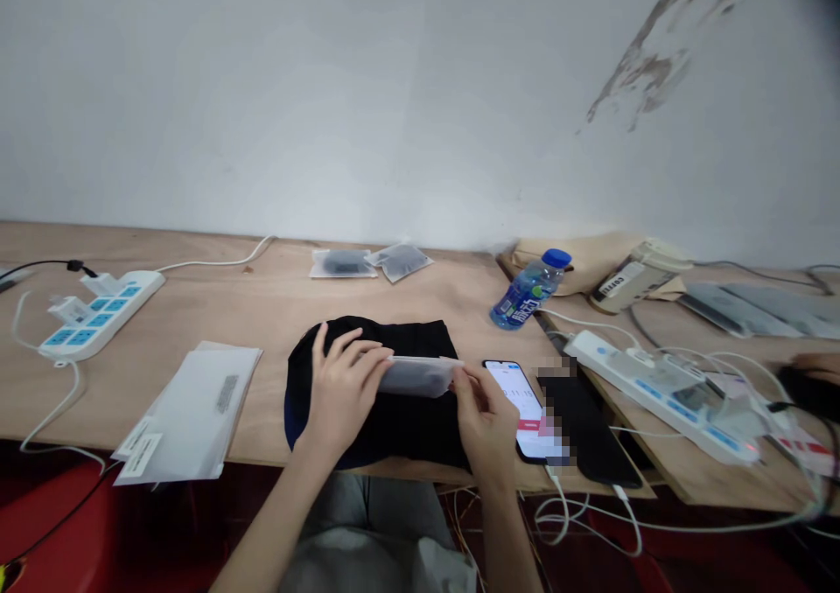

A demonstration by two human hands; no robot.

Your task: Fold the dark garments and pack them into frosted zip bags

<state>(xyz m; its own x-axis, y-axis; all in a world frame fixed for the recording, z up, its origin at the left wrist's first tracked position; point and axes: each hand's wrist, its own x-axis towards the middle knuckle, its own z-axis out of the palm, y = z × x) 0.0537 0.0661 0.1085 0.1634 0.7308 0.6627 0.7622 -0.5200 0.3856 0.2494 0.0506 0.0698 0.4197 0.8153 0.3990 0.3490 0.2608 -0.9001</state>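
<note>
A frosted zip bag (pixel 416 378) with something dark inside is held up between my two hands. My left hand (pixel 342 385) pinches its upper left corner with thumb and index finger, the other fingers spread above. At the right end of the bag, my right hand (pixel 484 411) grips the edge between thumb and curled fingers. Beneath both hands lies a folded black cloth (pixel 413 431) on the wooden table (pixel 262 300). To the left rests a stack of flat frosted zip bags (pixel 200 405) with white labels. Two filled frosted bags, one left (pixel 342 263) and one right (pixel 402 261), lie near the wall.
A phone with a lit screen (pixel 510 381) and a black device (pixel 587 427) on a cable lie at right. Behind them stand a tilted drink bottle (pixel 525 296) and a coffee cup (pixel 633 278). Power strips sit left (pixel 124 317) and right (pixel 662 401), with loose cables.
</note>
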